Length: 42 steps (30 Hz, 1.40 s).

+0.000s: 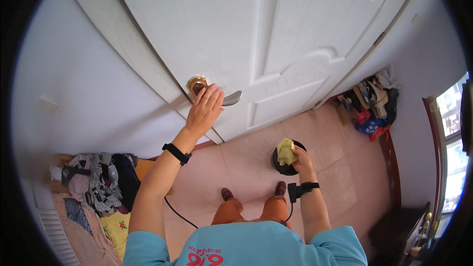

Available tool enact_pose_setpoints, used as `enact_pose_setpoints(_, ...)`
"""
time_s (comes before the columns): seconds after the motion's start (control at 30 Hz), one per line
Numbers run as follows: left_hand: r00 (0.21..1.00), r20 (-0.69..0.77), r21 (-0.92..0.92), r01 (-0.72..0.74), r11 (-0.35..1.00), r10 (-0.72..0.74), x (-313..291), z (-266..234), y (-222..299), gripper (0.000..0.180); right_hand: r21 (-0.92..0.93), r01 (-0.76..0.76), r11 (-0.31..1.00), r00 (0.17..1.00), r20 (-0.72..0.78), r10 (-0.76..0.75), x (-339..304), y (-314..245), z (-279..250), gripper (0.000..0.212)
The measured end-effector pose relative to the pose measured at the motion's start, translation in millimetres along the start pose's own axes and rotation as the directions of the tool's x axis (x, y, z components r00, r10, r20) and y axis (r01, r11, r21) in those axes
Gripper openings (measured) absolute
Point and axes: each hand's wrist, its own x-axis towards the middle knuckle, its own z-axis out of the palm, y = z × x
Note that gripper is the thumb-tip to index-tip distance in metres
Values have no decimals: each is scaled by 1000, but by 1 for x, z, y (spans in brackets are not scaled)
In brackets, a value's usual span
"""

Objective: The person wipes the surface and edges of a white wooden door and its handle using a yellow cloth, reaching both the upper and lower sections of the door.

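My left hand [203, 111] reaches up to the white door [207, 24]. Its fingers are stretched out over the base of the metal door handle [232, 99], whose curved lever sticks out to the right of them. Lower on the right, my right hand [303, 161] is closed on a crumpled yellow cloth [286, 151]. Beneath the cloth is a round black bucket [282, 168], partly covered by it. I cannot tell whether the right fingers also touch the bucket's rim.
A heap of clothes [103, 182] lies at the left beside the wall, with a yellow patterned fabric [116, 227] below it. At the right, a pile of bags and clothes [372, 103] stands near the hinge side. A bright window [453, 162] is far right. Pink tiles [335, 182] cover the floor.
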Motion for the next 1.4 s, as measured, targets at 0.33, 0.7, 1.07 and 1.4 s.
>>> enact_pose_setpoints(0.33, 972, -194, -77, -153, 985, 136, 9, 27, -44, 42, -53, 393, 918, 897, 240, -370, 32, -14, 160, 38)
enact_pose_setpoints(0.7, 888, -438, -156, -228, 961, 139, 15, 31, -50, 17, -344, 915, -212, -40, 446, -894, 93, -1, 283, 55)
enact_pose_setpoints(1.07, 901, -357, -395, 95, 914, -248, 10, 41, -30, 19, -241, 782, -575, -310, 649, -695, 196, 112, 253, 67)
enact_pose_setpoints(1.4, 964, -84, -79, 247, 966, -254, 41, 23, -27, 42, -33, 538, -842, -536, 757, -372, 200, 84, 254, 55)
